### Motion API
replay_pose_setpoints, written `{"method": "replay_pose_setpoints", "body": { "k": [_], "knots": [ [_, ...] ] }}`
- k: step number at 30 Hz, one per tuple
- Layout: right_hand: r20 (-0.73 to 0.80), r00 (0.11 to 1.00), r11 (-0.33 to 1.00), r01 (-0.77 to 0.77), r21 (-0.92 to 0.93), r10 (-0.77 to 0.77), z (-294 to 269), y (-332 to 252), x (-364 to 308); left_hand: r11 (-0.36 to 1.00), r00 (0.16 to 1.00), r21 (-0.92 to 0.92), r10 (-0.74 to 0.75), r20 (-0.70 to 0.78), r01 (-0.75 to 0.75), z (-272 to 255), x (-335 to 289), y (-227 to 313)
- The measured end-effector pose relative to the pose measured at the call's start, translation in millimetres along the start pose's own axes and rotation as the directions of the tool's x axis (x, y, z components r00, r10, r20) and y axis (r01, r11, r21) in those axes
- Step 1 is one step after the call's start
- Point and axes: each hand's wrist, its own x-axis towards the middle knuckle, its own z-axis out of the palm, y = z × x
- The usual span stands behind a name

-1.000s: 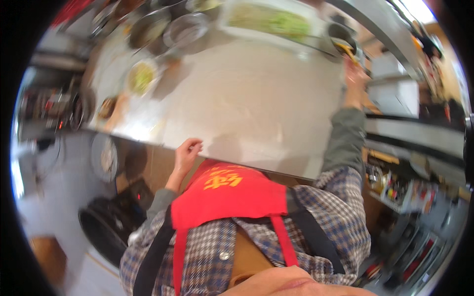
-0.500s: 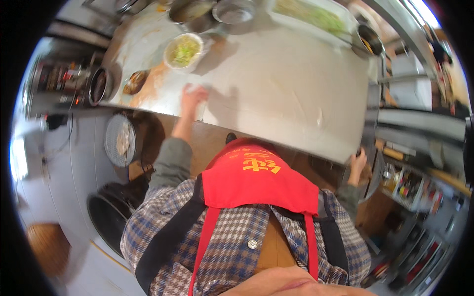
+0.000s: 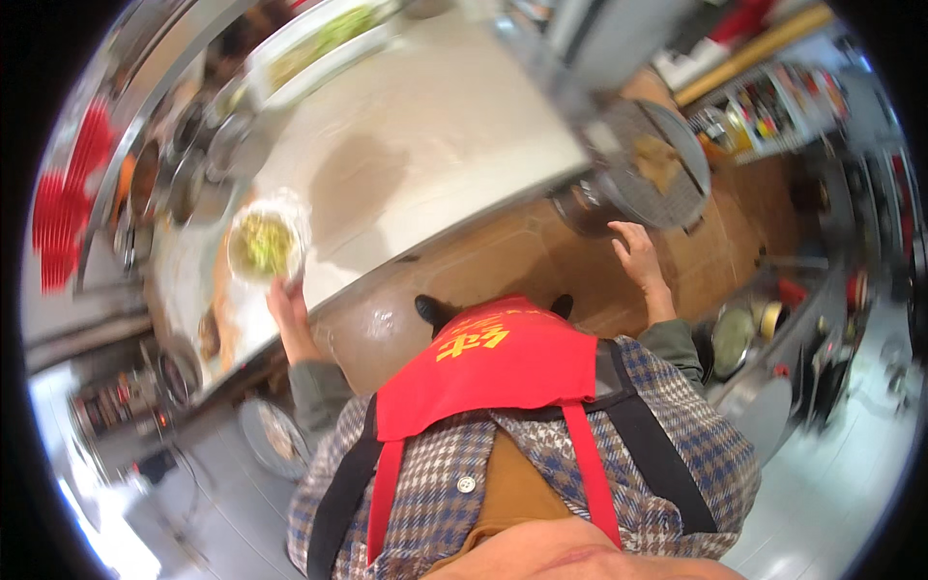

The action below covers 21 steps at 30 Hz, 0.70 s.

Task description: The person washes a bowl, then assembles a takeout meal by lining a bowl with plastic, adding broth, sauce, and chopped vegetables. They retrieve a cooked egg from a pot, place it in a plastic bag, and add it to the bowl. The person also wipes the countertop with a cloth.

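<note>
A white bowl (image 3: 235, 253) of shredded yellow-green vegetable (image 3: 266, 244) stands near the left end of the pale worktable (image 3: 425, 126). My left hand (image 3: 288, 307) is at its near right side, with fingers closed on the rim; part of the grip is hidden. Off the table to the right, my right hand (image 3: 636, 259) hangs above the brown floor with its fingers apart and nothing in them. Closest to it is a round mesh tray (image 3: 691, 179), which has a light brown piece of food (image 3: 657, 162) on it.
A long white tray (image 3: 319, 50) of shredded vegetable sits at the table's far edge. Several metal pots (image 3: 188, 184) crowd the far left. A rack of bottles and jars (image 3: 773, 108) stands at the right. A second round tray (image 3: 274, 437) is below the table's left end.
The view has swung to the right. My left hand has reached the bowl and closed on its rim. My right hand has left the table's right corner and is now open.
</note>
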Motion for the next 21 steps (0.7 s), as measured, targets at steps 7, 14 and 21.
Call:
{"method": "replay_pose_setpoints", "body": {
  "k": [7, 14, 21],
  "knots": [
    [-0.192, 0.712, 0.738, -0.656, 0.162, 0.675, -104, 136, -195, 0.952, 0.827, 0.032, -0.282, 0.487, 0.305, 252, -205, -162],
    [-0.191, 0.829, 0.804, -0.411, 0.431, 0.526, -165, 240, -136, 0.735, 0.423, 0.347, -0.639, 0.643, 0.582, 455, -313, -310],
    [-0.073, 0.838, 0.785, -0.471, 0.402, 0.54, -223, 436, -91, 0.649, 0.381, 0.561, -0.758, 0.529, 0.514, 603, -368, -469]
  ]
}}
